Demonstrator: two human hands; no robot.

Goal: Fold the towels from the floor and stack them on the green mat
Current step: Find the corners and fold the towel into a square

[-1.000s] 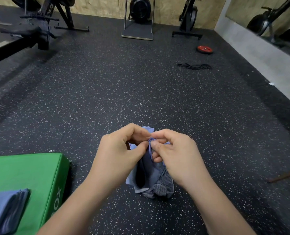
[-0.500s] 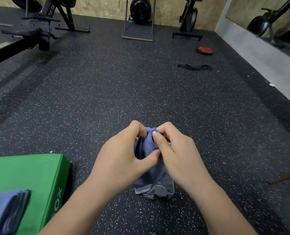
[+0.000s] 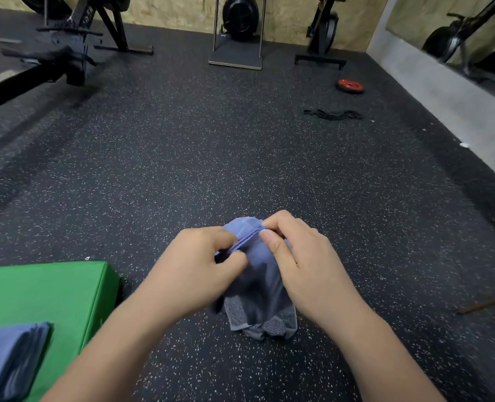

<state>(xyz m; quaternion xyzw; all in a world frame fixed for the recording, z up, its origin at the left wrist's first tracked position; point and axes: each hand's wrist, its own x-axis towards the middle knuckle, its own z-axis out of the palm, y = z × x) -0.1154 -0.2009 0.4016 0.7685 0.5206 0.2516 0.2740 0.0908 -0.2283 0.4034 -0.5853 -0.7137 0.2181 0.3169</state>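
Towel (image 3: 258, 275) pinched by left hand (image 3: 195, 272), right hand (image 3: 307, 264), beside green mat (image 3: 46, 291).

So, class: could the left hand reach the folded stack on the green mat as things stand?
Probably yes, once freed: the left hand pinches the blue towel, but the folded stack lies on the green mat on its own side, nothing standing between.

The head-worn camera looks forward and down, close over the left hand (image 3: 195, 275) and right hand (image 3: 308, 266), toward the far wall (image 3: 179, 13).
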